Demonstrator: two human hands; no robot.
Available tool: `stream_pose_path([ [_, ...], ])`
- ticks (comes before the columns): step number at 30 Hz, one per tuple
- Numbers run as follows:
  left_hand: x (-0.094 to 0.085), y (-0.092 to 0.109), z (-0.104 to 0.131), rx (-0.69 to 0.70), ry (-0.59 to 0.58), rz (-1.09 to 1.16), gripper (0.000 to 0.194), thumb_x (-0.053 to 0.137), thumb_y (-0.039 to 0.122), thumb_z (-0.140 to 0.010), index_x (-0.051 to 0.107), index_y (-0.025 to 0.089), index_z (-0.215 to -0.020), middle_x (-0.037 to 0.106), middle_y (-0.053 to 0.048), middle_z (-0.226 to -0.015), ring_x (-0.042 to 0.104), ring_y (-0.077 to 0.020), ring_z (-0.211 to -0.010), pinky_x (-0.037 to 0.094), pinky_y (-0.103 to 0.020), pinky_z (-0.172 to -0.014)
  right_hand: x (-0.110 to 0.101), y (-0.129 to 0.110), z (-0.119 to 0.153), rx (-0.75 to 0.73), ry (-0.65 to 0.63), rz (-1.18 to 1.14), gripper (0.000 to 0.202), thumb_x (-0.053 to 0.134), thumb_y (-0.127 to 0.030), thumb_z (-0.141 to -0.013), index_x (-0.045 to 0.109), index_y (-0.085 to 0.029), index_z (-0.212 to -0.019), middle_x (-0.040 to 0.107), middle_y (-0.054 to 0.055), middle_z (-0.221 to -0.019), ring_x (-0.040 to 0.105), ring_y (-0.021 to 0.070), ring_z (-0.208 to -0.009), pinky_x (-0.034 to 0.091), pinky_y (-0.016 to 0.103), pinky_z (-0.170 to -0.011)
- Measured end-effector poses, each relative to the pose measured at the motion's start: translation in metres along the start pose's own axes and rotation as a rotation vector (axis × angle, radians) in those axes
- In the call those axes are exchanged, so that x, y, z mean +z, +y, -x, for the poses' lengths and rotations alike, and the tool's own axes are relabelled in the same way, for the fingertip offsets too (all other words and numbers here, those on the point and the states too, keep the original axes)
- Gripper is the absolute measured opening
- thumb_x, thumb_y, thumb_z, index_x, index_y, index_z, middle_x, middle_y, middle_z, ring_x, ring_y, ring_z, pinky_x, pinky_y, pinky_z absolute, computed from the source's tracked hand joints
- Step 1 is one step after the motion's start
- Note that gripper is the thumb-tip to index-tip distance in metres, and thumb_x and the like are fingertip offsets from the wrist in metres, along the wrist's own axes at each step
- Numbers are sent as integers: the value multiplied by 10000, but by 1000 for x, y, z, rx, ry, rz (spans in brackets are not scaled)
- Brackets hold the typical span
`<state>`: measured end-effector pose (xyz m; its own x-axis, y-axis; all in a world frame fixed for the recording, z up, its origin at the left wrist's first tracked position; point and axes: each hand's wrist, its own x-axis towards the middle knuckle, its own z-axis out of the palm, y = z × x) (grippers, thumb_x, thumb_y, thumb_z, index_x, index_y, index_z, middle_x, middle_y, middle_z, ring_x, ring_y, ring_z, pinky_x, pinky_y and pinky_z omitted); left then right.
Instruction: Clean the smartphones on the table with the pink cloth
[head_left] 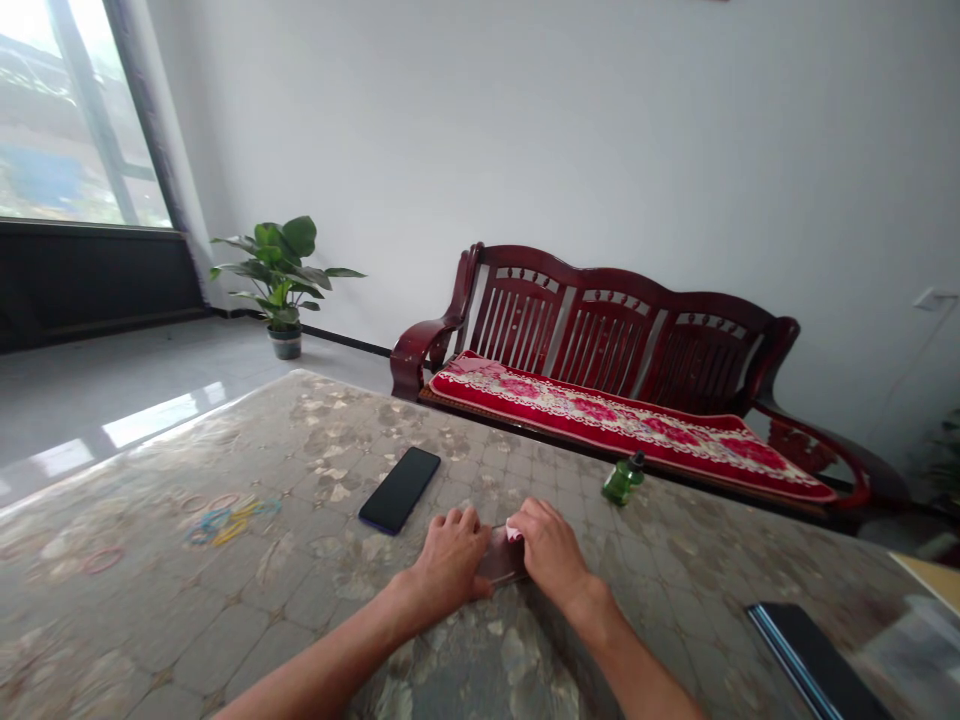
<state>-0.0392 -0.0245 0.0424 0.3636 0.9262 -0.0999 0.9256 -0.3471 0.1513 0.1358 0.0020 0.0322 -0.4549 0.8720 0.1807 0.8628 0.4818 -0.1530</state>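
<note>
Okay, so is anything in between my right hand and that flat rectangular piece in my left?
Yes, what looks like a white-and-pink cloth at the right hand's fingertips, over the upper part of the flat rectangular piece. Nothing visible separates the left hand from the piece.

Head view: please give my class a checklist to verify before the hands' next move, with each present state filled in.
1. Left hand on the flat, brownish rectangular piece: ok.
2. Small pink-and-white wad in the right hand: ok.
3. Whole piece in sight: not ok, hands cover parts.
4. Piece's surface clean: cannot tell, too little shows.
5. Black rectangular phone apart from the left hand: ok.
6. Green translucent bottle apart from the right hand: ok.
</note>
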Motion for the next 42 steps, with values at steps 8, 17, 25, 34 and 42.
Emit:
stream_pose_path([
  [8,8,-3,-2,8,23,16,568,759,452,-687,614,192,-1171,581,-136,-1188,538,-344,-1101,467,-456,-892,8,5,44,-54,70,-79,327,386,-25,-885,643,-227,-902,606,37,-928,530,184,-911,380,261,-811],
  [17,4,2,1,-14,15,18,538,718,453,-724,605,184,-1176,578,-139,-1190,528,-338,-1109,460,-456,-902,11,13,37,129,95,-5,324,400,-22,-862,654,-218,-903,616,51,-926,547,187,-920,387,259,-831],
  [25,7,3,2,-9,27,24,539,674,427,-740,598,162,-1203,571,-148,-1209,521,-343,-1112,477,-457,-881,11,27,41,185,153,-22,314,399,-42,-878,660,-217,-884,604,42,-865,570,180,-857,398,253,-774],
  [34,9,9,7,-42,76,32,512,642,392,-773,579,166,-1228,574,-139,-1207,522,-337,-1104,475,-461,-866,22,7,41,37,193,-184,404,370,15,-830,674,-236,-916,622,40,-919,565,182,-933,402,244,-826],
  [42,23,19,4,-123,128,50,548,668,425,-805,549,155,-1268,586,-142,-1208,529,-334,-1106,462,-454,-893,31,29,5,135,262,-246,391,401,-9,-817,696,-234,-939,640,44,-933,583,175,-916,425,228,-822],
])
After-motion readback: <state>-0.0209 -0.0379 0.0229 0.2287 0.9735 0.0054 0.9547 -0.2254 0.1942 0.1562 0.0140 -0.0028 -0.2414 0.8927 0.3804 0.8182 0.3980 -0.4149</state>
